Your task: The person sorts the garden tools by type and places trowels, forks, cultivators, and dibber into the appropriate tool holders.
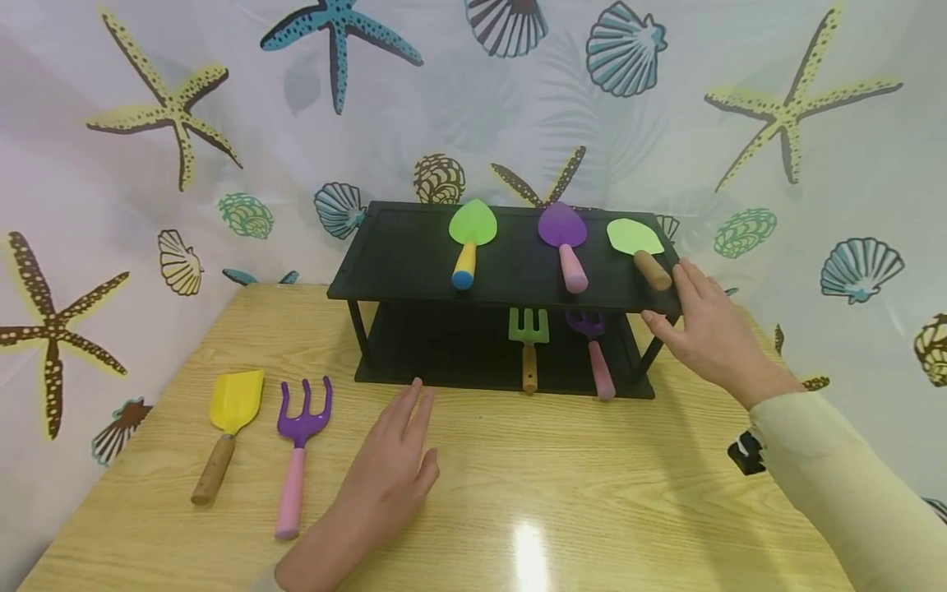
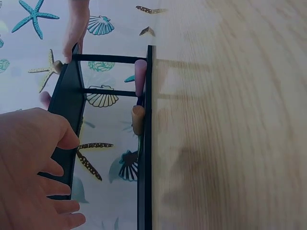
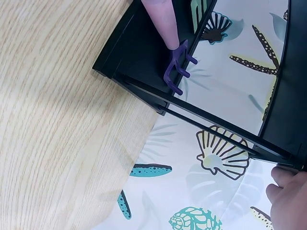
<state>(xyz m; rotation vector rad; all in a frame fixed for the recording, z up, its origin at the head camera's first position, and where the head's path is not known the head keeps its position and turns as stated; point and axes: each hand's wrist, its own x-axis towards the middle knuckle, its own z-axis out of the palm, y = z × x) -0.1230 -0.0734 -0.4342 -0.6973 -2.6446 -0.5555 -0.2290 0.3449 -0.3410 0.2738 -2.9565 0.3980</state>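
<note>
A black two-tier shelf stands at the back of the table. My right hand touches the right end of its top board, fingers stretched along the edge and thumb at the front. Beside those fingertips lies a light green trowel with a wooden handle. A purple trowel with a pink handle and a green trowel with a yellow and blue handle lie farther left. The lower board bears a green fork and a purple fork. My left hand is left of centre before the shelf, fingers extended, holding nothing.
Left of my left hand, a yellow scoop with a wooden handle and a purple fork with a pink handle lie on the wooden table. A patterned curtain hangs behind. A small black object shows by my right sleeve.
</note>
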